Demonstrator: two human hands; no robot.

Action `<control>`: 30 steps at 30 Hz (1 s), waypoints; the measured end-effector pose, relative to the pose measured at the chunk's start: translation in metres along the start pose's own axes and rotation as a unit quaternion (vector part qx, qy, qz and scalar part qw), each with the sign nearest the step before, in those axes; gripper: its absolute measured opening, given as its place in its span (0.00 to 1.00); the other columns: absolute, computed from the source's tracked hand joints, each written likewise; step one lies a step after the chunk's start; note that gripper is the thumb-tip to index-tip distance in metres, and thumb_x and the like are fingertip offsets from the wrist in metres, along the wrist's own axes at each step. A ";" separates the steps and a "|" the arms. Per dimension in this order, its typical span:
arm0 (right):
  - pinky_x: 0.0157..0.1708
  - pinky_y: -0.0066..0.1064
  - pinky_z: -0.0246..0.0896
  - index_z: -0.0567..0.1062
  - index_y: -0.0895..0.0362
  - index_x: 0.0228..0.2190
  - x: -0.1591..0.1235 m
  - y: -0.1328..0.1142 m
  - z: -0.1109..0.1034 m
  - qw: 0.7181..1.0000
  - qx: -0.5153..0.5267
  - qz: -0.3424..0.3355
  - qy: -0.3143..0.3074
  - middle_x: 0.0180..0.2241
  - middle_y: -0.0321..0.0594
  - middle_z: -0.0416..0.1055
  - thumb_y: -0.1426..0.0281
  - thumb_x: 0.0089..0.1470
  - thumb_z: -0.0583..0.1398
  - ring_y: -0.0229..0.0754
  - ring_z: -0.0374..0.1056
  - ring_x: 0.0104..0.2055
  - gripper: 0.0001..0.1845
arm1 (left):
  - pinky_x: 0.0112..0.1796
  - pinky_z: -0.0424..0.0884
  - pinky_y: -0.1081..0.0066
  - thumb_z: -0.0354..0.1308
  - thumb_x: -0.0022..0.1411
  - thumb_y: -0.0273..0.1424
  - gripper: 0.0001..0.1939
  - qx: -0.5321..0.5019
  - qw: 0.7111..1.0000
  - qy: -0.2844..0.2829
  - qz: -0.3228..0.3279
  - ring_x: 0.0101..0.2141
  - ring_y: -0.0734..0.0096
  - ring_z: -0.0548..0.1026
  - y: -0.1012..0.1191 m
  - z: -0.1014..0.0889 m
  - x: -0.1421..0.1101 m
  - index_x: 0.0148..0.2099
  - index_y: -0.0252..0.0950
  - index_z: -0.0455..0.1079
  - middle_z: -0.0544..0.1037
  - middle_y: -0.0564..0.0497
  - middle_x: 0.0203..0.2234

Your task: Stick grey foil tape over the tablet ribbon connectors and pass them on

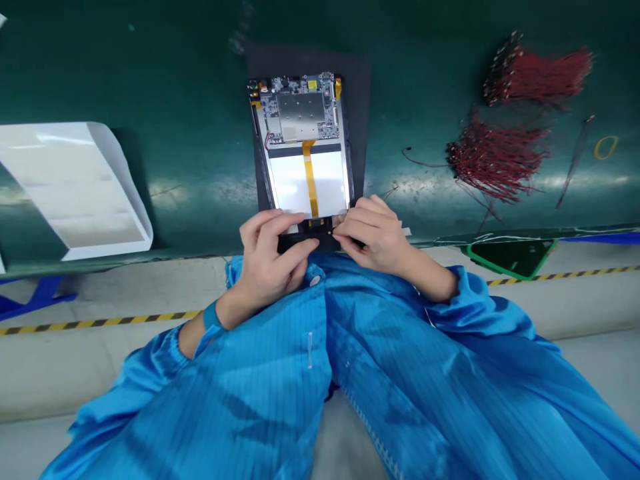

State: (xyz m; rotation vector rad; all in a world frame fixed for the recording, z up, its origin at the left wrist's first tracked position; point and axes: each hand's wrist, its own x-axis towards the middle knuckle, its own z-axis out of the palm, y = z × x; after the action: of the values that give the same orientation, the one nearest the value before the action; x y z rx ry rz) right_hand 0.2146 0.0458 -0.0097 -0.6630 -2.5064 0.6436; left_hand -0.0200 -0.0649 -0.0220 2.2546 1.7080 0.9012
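An opened tablet [283, 180] lies on a dark mat, its bare circuit board [300, 115] at the far end and an orange ribbon cable [310, 177] running down its silvery back. My left hand [273, 257] rests at the tablet's near left corner, thumb and forefinger apart along the lower edge. At the near right corner my right hand [373, 233] is closed in a pinch. A tiny pale spot shows at its fingertips, too small to name. Both hands cover parts of the tablet's near end.
Two bundles of thin red wires, one farther back [545, 75] and one nearer [500, 157], lie on the green table [190, 80] to the right. Beside them are a loose wire [575, 160] and a yellow rubber band [606, 147]. A white tray-like sheet [75, 187] lies left.
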 end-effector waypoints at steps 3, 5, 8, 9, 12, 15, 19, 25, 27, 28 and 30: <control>0.37 0.40 0.50 0.77 0.53 0.34 0.001 0.000 -0.003 1.000 -0.001 -0.005 -0.015 0.32 0.40 0.76 0.68 0.70 0.57 0.45 0.63 0.36 0.12 | 0.62 0.65 0.42 0.65 0.63 0.33 0.16 -0.033 0.999 -0.022 -0.018 0.62 0.44 0.65 -0.002 0.004 -0.001 0.52 0.51 0.81 0.73 0.46 0.60; 0.37 0.40 0.50 0.77 0.54 0.35 0.002 0.001 -0.005 1.000 -0.008 -0.012 -0.025 0.33 0.41 0.77 0.68 0.71 0.56 0.45 0.63 0.37 0.12 | 0.63 0.64 0.43 0.65 0.64 0.33 0.17 -0.029 0.999 -0.033 -0.015 0.63 0.45 0.64 -0.003 0.005 0.000 0.54 0.51 0.80 0.72 0.46 0.61; 0.37 0.40 0.49 0.77 0.54 0.37 0.003 0.001 -0.008 0.999 -0.028 -0.031 -0.028 0.33 0.40 0.76 0.68 0.72 0.56 0.45 0.62 0.37 0.12 | 0.62 0.65 0.45 0.65 0.64 0.33 0.18 -0.004 0.999 -0.031 0.004 0.63 0.46 0.63 -0.004 0.006 0.003 0.55 0.52 0.80 0.71 0.47 0.61; 0.37 0.39 0.49 0.77 0.54 0.36 0.004 0.002 -0.009 0.998 -0.036 -0.039 -0.027 0.33 0.40 0.76 0.68 0.72 0.56 0.45 0.62 0.37 0.12 | 0.62 0.65 0.46 0.65 0.64 0.32 0.18 -0.012 1.000 -0.023 0.014 0.62 0.47 0.63 -0.004 0.007 0.004 0.55 0.52 0.79 0.70 0.47 0.61; 0.36 0.39 0.47 0.76 0.54 0.33 0.005 0.000 -0.009 0.997 -0.057 -0.048 -0.032 0.32 0.39 0.75 0.69 0.73 0.55 0.44 0.60 0.36 0.15 | 0.60 0.66 0.48 0.66 0.64 0.31 0.18 -0.025 0.999 -0.004 0.028 0.62 0.49 0.64 -0.002 0.008 0.008 0.56 0.52 0.79 0.72 0.47 0.60; 0.36 0.40 0.45 0.76 0.53 0.31 0.007 -0.002 -0.011 0.996 -0.066 -0.039 -0.049 0.31 0.39 0.74 0.69 0.73 0.53 0.44 0.59 0.35 0.18 | 0.56 0.70 0.50 0.66 0.66 0.32 0.17 0.030 0.999 -0.017 0.028 0.60 0.50 0.67 0.002 0.007 0.011 0.56 0.52 0.79 0.75 0.46 0.57; 0.36 0.40 0.45 0.76 0.53 0.31 0.007 -0.002 -0.015 0.993 -0.081 -0.059 -0.065 0.31 0.39 0.74 0.70 0.73 0.53 0.44 0.58 0.36 0.18 | 0.55 0.71 0.53 0.66 0.67 0.29 0.20 0.055 0.996 -0.001 0.064 0.59 0.53 0.70 0.008 0.004 0.011 0.58 0.54 0.77 0.78 0.48 0.57; 0.41 0.42 0.48 0.79 0.54 0.44 0.008 0.005 -0.023 0.992 -0.084 -0.044 -0.083 0.36 0.41 0.75 0.65 0.73 0.55 0.47 0.60 0.41 0.12 | 0.56 0.69 0.48 0.63 0.68 0.28 0.17 0.102 0.992 -0.010 0.080 0.62 0.48 0.72 0.022 0.012 0.017 0.56 0.48 0.77 0.78 0.48 0.61; 0.42 0.42 0.49 0.78 0.55 0.45 0.012 0.006 -0.027 0.992 -0.094 -0.037 -0.082 0.38 0.43 0.75 0.64 0.73 0.55 0.48 0.60 0.43 0.13 | 0.55 0.70 0.48 0.62 0.67 0.26 0.16 0.083 0.992 -0.008 0.099 0.62 0.48 0.73 0.027 0.013 0.025 0.54 0.47 0.78 0.77 0.47 0.63; 0.43 0.42 0.50 0.78 0.55 0.45 0.014 0.007 -0.029 0.991 -0.103 -0.035 -0.079 0.39 0.43 0.75 0.64 0.73 0.55 0.49 0.60 0.43 0.13 | 0.55 0.70 0.47 0.62 0.67 0.25 0.16 0.064 0.993 -0.011 0.103 0.62 0.48 0.73 0.027 0.011 0.029 0.53 0.47 0.78 0.76 0.47 0.64; 0.44 0.42 0.50 0.78 0.56 0.44 0.018 0.011 -0.036 0.990 -0.125 -0.031 -0.065 0.42 0.44 0.76 0.65 0.72 0.55 0.48 0.60 0.44 0.13 | 0.58 0.69 0.42 0.62 0.65 0.24 0.20 0.017 0.996 -0.024 0.081 0.65 0.43 0.70 0.014 -0.004 0.031 0.56 0.50 0.77 0.72 0.49 0.67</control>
State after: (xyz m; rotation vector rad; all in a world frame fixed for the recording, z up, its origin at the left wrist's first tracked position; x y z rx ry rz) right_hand 0.2238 0.0753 0.0178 -0.6445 -2.7462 0.3644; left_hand -0.0056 -0.0419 -0.0011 2.4449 1.5501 0.8487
